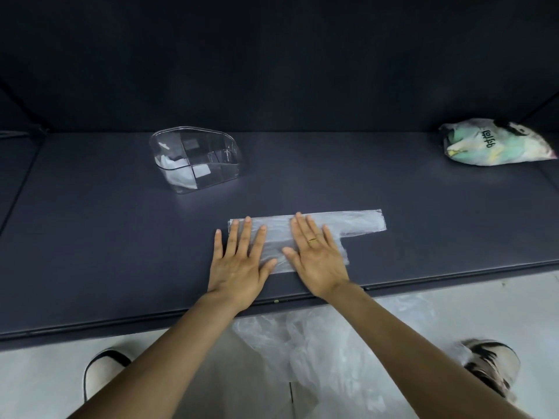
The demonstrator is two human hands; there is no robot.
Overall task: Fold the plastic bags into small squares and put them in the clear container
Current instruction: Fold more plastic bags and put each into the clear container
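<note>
A thin clear plastic bag (357,225) lies flat on the dark table (90,237), folded lengthwise, with its handle strip reaching to the right. My left hand (239,261) presses flat on the bag's left end, fingers spread. My right hand (317,258), with a gold ring, lies flat on the bag's middle. Neither hand grips anything. The clear container (196,158) stands at the back left of the table, with white folded plastic in its left part.
A stuffed printed bag (496,143) lies at the far right of the table. Loose clear plastic bags (326,352) lie on the pale floor below the table's front edge, between two shoes (102,373). A dark wall closes the back.
</note>
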